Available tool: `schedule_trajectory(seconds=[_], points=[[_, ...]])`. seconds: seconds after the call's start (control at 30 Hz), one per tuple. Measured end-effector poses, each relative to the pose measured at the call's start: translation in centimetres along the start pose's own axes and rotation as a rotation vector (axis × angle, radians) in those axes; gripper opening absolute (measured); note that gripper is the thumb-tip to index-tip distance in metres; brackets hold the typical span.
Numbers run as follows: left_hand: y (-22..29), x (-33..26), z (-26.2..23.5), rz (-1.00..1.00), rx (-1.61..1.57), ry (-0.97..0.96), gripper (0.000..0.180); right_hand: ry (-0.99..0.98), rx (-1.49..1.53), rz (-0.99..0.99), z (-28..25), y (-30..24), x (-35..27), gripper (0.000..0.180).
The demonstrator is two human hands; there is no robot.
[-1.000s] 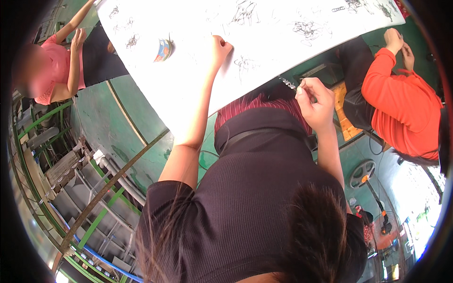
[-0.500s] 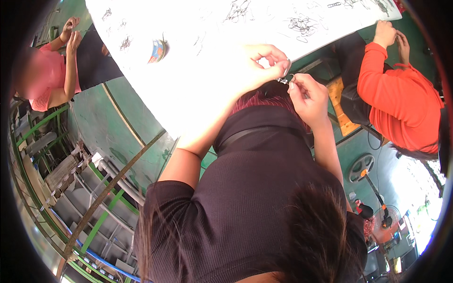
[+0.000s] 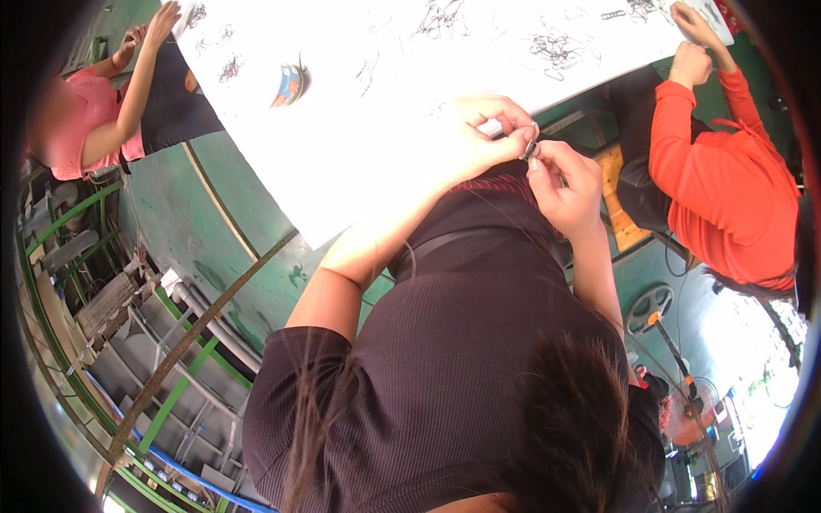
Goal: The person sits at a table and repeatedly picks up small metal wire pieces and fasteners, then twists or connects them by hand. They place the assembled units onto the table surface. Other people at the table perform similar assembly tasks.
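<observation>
At the table edge, in front of my waist, my two hands meet fingertip to fingertip. Between them is a small dark loop-shaped piece [image 3: 530, 150] with a shiny pale part, too small to name surely. My left hand [image 3: 494, 130] is closed in a pinch on its upper end. From the right, my right hand [image 3: 568, 181] pinches its lower side with thumb and forefinger. Loose thin black loops [image 3: 556, 51] lie in a tangled heap on the white tabletop [image 3: 376, 162] beyond my hands. Glare washes out part of the table and my left hand.
A small blue patterned container [image 3: 289, 85] sits on the table at left. More black heaps [image 3: 441, 17] lie farther off. A person in orange [image 3: 727, 179] works at right, another in pink [image 3: 111, 128] at left. Metal frames [image 3: 188, 376] and a fan [image 3: 688, 410] stand behind.
Both my hands have shifted slightly right and drawn closer together around the small piece. The person in pink has raised one hand toward the table; the person in orange has moved a hand over it.
</observation>
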State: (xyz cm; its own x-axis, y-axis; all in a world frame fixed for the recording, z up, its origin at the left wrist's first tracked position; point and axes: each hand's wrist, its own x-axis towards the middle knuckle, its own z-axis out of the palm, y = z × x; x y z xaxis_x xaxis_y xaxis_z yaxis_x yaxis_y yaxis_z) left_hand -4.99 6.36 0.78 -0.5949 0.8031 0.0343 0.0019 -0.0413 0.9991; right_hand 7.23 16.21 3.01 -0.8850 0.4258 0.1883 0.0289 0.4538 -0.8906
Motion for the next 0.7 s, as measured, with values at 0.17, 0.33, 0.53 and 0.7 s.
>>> schedule_trajectory(seconds=[0.17,0.33,0.53,0.7], points=[[0.3,-0.2,0.1,0.103,-0.022,-0.022,0.005,-0.037,-0.039,0.036,-0.1,-0.2,-0.2,0.008],[1.1,-0.6,-0.2,0.166,-0.083,0.05,0.005,-0.074,0.17,0.127,0.4,0.9,-0.5,0.012],[2.4,-0.4,-1.4,0.432,-0.068,0.075,0.012,0.07,0.253,0.303,2.9,6.1,2.3,0.016],[2.5,-0.9,-1.1,0.406,-0.036,0.018,0.011,-0.122,-0.532,0.462,6.0,8.7,8.1,0.02]])
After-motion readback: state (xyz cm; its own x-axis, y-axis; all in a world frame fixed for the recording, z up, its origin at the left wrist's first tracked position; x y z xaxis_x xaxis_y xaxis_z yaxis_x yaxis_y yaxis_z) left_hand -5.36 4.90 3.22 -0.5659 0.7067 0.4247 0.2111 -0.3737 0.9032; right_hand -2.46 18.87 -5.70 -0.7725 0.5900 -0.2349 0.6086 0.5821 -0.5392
